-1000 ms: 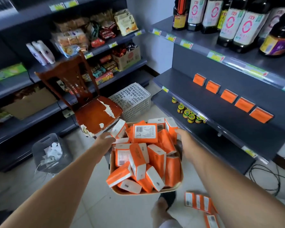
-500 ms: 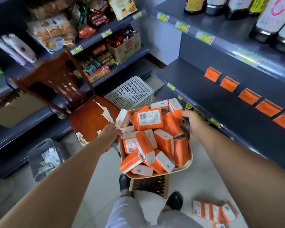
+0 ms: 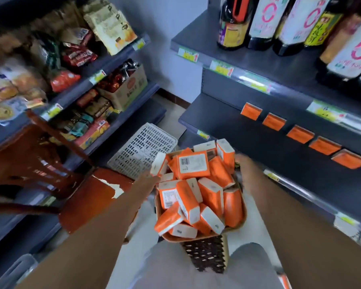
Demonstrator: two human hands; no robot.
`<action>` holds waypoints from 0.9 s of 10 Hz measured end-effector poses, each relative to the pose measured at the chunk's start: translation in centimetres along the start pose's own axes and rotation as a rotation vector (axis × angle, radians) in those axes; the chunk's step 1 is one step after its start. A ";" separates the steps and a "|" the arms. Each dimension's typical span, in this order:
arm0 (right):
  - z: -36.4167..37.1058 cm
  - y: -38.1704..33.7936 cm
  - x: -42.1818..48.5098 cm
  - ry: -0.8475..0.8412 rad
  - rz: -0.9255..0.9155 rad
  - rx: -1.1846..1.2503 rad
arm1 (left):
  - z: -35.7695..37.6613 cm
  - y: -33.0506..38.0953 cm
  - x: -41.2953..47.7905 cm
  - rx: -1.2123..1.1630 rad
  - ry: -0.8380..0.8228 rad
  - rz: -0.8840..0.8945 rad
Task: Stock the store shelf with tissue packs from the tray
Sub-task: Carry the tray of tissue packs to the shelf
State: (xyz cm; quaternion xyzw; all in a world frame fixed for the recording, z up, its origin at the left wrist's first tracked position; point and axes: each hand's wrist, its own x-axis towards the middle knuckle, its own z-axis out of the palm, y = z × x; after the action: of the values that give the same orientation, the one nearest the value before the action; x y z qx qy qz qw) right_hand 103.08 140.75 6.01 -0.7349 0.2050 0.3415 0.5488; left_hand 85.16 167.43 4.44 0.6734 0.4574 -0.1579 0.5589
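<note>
A tan tray (image 3: 243, 221) heaped with several orange-and-white tissue packs (image 3: 193, 166) is held in front of me over my knees. My left hand (image 3: 148, 181) grips its left rim and my right hand (image 3: 245, 170) grips its right rim. On the dark shelf (image 3: 248, 147) to the right, several orange tissue packs (image 3: 273, 121) stand in a row along the back. The frame is blurred by motion.
A worn red-brown chair (image 3: 86, 197) stands at the left. A white plastic crate (image 3: 143, 149) lies on the floor ahead. A dark woven stool (image 3: 206, 253) sits under the tray. Snack shelves (image 3: 104, 71) fill the left; sauce bottles (image 3: 265, 19) line the upper right shelf.
The tray, held in both hands, has come lower and nearer to my body, now above the woven stool. My view has dropped and swung towards the shelves.
</note>
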 end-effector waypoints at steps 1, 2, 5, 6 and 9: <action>1.4 -0.7 2.7 -0.016 -0.022 0.023 | -1.1 0.1 3.9 -0.031 0.016 -0.002; 2.7 -2.0 6.4 -0.049 -0.003 -0.059 | -1.4 0.8 6.2 -0.092 0.034 -0.014; 6.1 0.9 26.6 -0.320 0.067 -0.195 | 4.4 0.4 12.2 -0.240 0.299 -0.163; 8.4 0.5 28.1 -0.360 0.056 -0.268 | 6.9 -2.5 16.1 -0.330 0.363 -0.247; 14.1 6.2 37.2 -0.398 -0.138 -0.460 | 11.2 -14.5 31.4 -0.488 0.335 -0.301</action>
State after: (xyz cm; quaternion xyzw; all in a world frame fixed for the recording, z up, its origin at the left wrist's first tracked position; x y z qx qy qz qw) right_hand 120.35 154.84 -27.45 -0.7707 -0.0395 0.4779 0.4196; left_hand 93.70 170.60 -30.77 0.4610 0.6618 -0.0116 0.5911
